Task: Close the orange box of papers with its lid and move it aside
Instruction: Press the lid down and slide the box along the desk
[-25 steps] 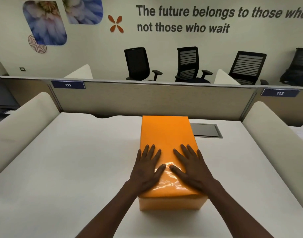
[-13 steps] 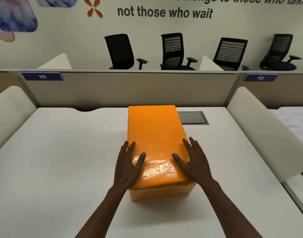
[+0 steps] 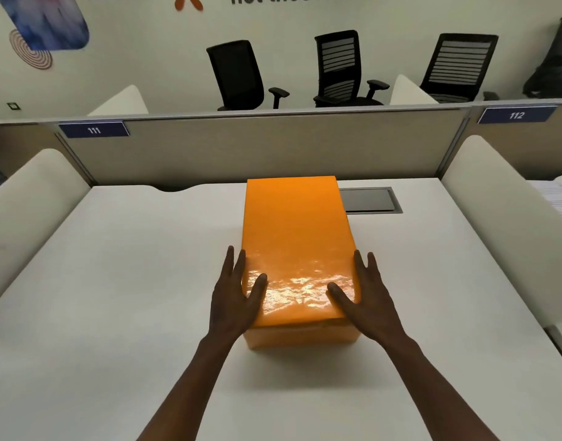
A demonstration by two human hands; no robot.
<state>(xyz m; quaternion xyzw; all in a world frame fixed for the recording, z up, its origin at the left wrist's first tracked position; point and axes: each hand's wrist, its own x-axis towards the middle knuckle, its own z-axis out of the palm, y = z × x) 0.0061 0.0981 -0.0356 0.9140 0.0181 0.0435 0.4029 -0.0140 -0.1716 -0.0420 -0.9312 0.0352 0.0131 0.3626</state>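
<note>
The orange box point(image 3: 302, 337) stands in the middle of the white desk point(image 3: 130, 281), its long side running away from me. Its glossy orange lid point(image 3: 295, 237) sits on top and covers it fully; the papers inside are hidden. My left hand point(image 3: 233, 300) presses against the box's near left side, fingers straight along the wall and thumb lying on the lid. My right hand point(image 3: 367, 300) mirrors it on the near right side, thumb also on the lid. The box is clasped between both palms and rests on the desk.
A dark cable hatch point(image 3: 367, 200) is set into the desk just right of the box's far end. Padded white dividers stand at the left point(image 3: 28, 198) and right point(image 3: 496, 218). A beige partition point(image 3: 241, 148) closes the back. Papers point(image 3: 560, 195) lie on the neighbouring desk.
Both hands slid off the top of the lid outward and down to the box's left and right sides, leaving only the thumbs on the lid. The box has stayed in place.
</note>
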